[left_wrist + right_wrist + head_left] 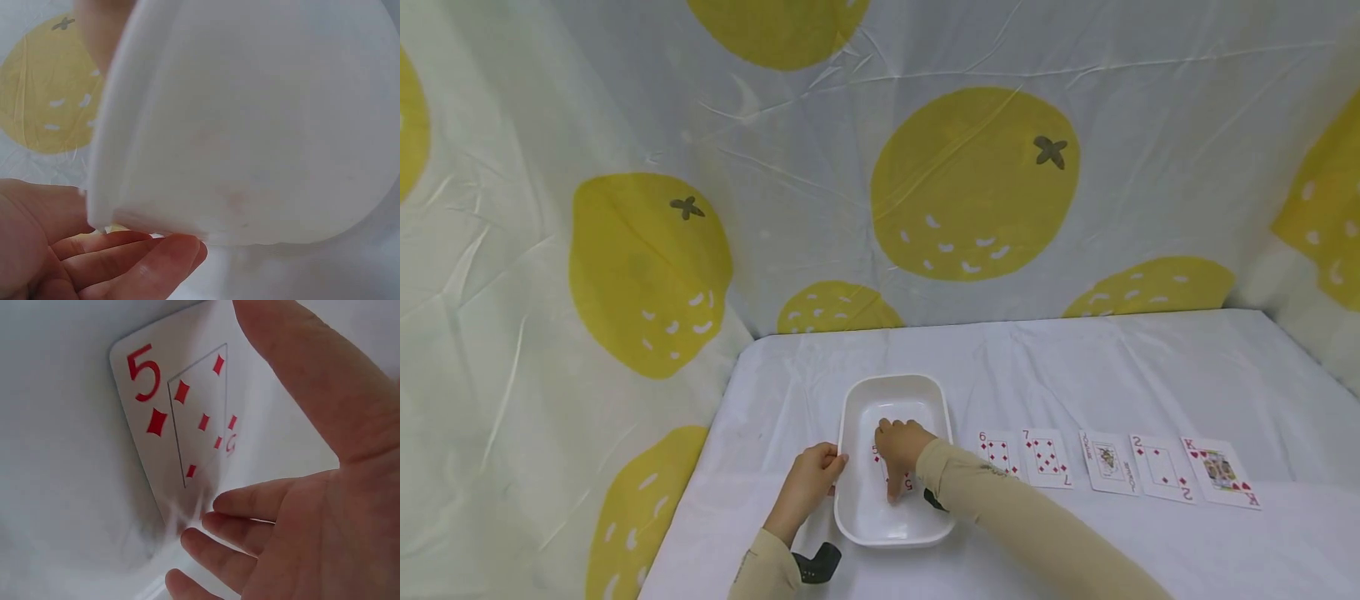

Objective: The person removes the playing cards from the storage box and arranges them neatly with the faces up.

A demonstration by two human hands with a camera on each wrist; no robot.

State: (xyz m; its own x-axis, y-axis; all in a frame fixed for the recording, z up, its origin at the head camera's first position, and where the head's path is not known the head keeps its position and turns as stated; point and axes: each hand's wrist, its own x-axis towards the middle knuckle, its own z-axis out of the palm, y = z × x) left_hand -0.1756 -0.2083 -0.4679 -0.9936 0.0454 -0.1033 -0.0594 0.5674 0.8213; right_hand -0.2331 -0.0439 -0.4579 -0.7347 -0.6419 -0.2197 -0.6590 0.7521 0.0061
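Observation:
A white tray [859, 518] with rounded corners sits on the left part of the table. My left hand [810, 480] grips its left side, with the rim between thumb and fingers in the left wrist view. Inside the tray lies a five of diamonds playing card [165, 422], face up. My right hand [904, 448] reaches in from the right and spans this card, thumb at one end and extended fingertips at the other. From the head view the hand covers the card's middle; its two corner fives show.
To the tray's right, face-up cards form a row: six of diamonds [1000, 448], seven of diamonds [1047, 458], joker [1107, 463], two of diamonds [1162, 469] and king of hearts [1220, 472]. White cloth covers the table [1060, 367]; a lemon-print curtain [820, 200] hangs behind.

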